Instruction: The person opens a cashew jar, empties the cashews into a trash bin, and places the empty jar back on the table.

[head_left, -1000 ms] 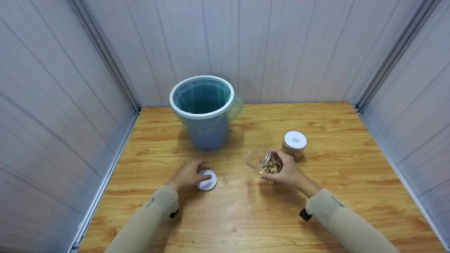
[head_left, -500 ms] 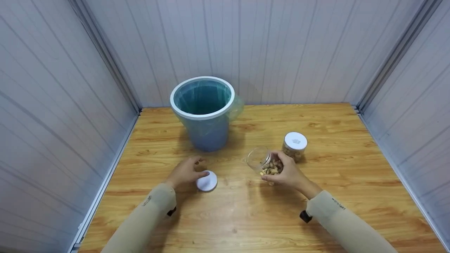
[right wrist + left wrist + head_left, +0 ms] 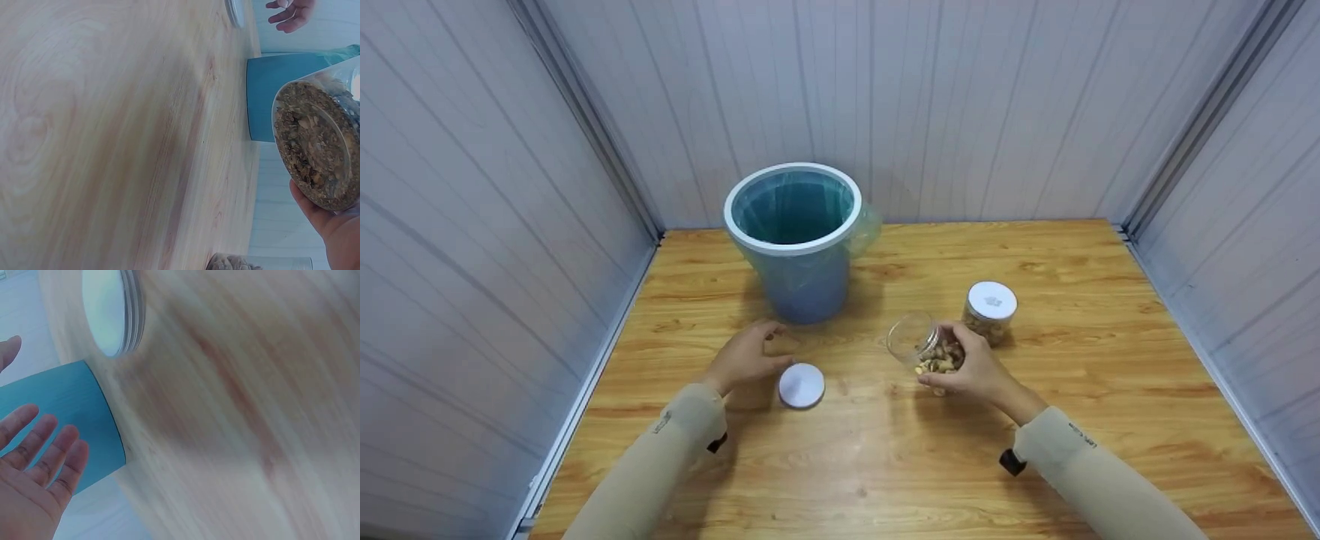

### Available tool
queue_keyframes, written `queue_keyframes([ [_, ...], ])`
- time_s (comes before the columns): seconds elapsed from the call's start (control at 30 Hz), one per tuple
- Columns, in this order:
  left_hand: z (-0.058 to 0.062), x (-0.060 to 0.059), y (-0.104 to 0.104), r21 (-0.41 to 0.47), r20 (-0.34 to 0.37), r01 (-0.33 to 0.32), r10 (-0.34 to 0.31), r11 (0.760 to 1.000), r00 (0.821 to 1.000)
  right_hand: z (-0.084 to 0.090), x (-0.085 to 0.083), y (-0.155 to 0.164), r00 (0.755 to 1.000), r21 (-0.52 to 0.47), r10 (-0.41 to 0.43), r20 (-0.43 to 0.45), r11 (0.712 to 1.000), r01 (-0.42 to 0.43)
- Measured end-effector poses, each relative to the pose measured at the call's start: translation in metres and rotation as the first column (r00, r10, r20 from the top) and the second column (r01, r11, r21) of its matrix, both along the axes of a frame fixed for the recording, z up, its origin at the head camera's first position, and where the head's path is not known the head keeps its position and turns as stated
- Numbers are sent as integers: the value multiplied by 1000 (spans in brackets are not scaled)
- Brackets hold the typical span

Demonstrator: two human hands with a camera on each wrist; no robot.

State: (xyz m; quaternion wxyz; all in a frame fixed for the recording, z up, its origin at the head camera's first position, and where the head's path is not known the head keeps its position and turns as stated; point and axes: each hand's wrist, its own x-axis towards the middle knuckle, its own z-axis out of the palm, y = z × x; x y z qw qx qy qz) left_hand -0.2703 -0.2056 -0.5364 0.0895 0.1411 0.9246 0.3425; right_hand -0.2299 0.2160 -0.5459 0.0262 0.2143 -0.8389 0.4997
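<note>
While the left hand [image 3: 746, 358] is hovering with relaxed fingers beside the round white plastic lid [image 3: 802, 385] at frame centre, the right hand [image 3: 971, 365] is gripping the tilted, uncapped clear plastic jar of nuts [image 3: 922, 349], likely needing a tip toward the blue-lined bin [image 3: 793, 238].

Left hand [image 3: 742, 358] lifted off white lid [image 3: 802, 385], drawn back left, fingers now spread

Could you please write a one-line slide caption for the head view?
Right hand holds an open jar of nuts; left hand hovers beside its lid.
</note>
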Motion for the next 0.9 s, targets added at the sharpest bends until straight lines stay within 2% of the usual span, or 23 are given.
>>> queue_keyframes([
  [0.17, 5, -2, -4, -7, -10, -3, 3, 1000, 1000, 0, -1, 0, 1000, -3, 2, -8, 1000, -2],
  [0.47, 21, -5, -9, -40, 12, -35, 35, 999, 999, 0, -2, -1, 1000, -8, 5, -16, 1000, -5],
  [0.9, 36, -7, -21, -30, -43, -23, 22, 999, 999, -1, -1, -2, 999, 3, -15, -47, 1000, 15],
])
